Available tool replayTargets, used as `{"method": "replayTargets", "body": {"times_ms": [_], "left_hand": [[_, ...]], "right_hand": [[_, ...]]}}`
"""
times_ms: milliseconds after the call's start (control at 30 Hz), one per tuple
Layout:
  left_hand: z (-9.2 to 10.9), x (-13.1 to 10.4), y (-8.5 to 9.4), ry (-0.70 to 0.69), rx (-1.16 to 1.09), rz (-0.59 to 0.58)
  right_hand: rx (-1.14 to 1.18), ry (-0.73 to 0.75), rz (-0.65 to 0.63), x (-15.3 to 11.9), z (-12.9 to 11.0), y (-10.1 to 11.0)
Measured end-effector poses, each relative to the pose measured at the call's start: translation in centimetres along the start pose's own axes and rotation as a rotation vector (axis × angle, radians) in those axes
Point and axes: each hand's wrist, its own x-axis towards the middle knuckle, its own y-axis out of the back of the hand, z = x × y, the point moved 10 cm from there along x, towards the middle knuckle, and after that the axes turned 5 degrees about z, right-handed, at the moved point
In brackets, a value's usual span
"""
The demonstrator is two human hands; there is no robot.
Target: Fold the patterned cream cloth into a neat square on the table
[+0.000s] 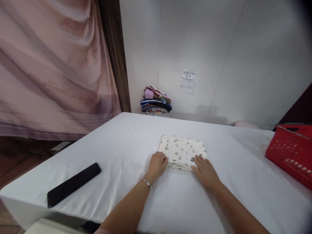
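At the middle of the white-covered worktop lies a folded cream cloth with small printed figures. The left hand rests at its near left corner, fingers curled against the edge. The right hand lies flat at its near right corner, fingers spread. A long black flat bar sits near left; a red plastic basket stands right.

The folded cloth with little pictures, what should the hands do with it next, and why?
Probably lift it. The folded cloth already lies in a neat square, and the left hand and right hand both rest on its near edge. The red basket on the right may be where it goes.
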Motion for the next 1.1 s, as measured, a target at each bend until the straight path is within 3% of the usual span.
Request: {"method": "replayTargets", "body": {"times_ms": [100, 233, 333, 433, 500, 600, 700, 833, 933, 1100], "left_hand": [[-0.6, 1.4, 0.5, 0.035, 0.004, 0.012], [-0.4, 5.1, 0.8, -0.003, 0.028, 0.04], [-0.8, 6.6, -2.3, -0.001, 0.106, -0.124], [-1.9, 5.9, -5.6, 0.049, 0.158, -0.293], [-2.4, 5.2, -6.6, 0.065, 0.153, -0.321], [-2.8, 4.5, -6.9, 0.077, 0.153, -0.339], [-3.1, 4.2, -7.0, 0.075, 0.183, -0.368], [-3.0, 4.2, -6.9, 0.069, 0.231, -0.406], [-2.5, 6.0, -6.9, 0.068, 0.284, -0.428], [-2.3, 10.9, -7.1, 0.033, 0.337, -0.264]], "right_hand": [[-0.014, 0.011, 0.0, -0.5, 0.2, -0.7], [-0.003, 0.006, -0.037, -0.8, 0.2, -0.8], [0.049, -0.004, -0.106, -0.3, 0.2, -0.4], [0.124, -0.018, -0.132, 1.7, 0.2, 0.5], [0.141, -0.055, -0.072, 4.1, 0.6, 1.4], [0.084, -0.118, 0.028, 7.7, 1.9, 1.9], [-0.018, -0.242, -0.027, 9.6, 4.6, -0.4], [-0.055, -0.311, -0.099, 9.5, 7.1, -3.4], [-0.059, -0.303, -0.09, 9.3, 7.4, -3.8], [-0.06, -0.296, -0.087, 9.4, 7.1, -3.5]]}}
